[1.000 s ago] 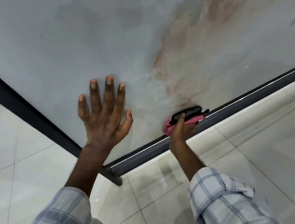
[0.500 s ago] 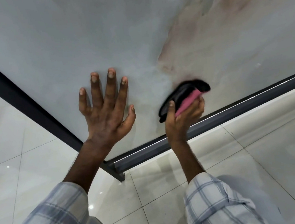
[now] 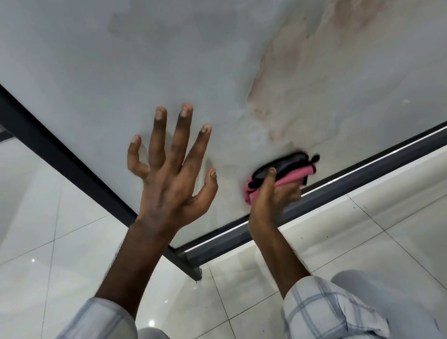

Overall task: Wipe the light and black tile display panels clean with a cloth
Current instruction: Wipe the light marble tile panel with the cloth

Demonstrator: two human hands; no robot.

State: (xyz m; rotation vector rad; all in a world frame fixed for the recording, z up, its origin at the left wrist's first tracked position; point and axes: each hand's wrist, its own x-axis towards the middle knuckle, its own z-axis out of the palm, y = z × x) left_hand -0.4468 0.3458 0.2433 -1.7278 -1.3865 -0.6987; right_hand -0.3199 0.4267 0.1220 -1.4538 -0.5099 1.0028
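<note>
1. I am gripping the folded pink-and-black cloth point(image 3: 287, 174) in my right hand point(image 3: 271, 200), with my fingers curled round it and my thumb on top. I am pressing it against the pale grey, marble-look tile display panel point(image 3: 175, 49).
2. The cloth is sitting low on the panel, just above the dark metal bottom rail point(image 3: 383, 167) and below the rust-brown veining point(image 3: 349, 10).
3. My left hand point(image 3: 173, 180) is holding nothing. Its fingers are spread and nearly straight in front of the panel, but I cannot tell whether the fingertips are touching it.
4. As I judge it, I am working the bottom strip. I am aiming for flat, even pressure and overlapping strokes along the rail, where dust is likely gathering.
5. Bare fingers are liable to print a glossy face, so I am planning a pass wherever the left hand is landing.
6. The veining is looking like pattern rather than dirt, so I am not planning to scrub it.
7. No black panel is plainly showing here.
</note>
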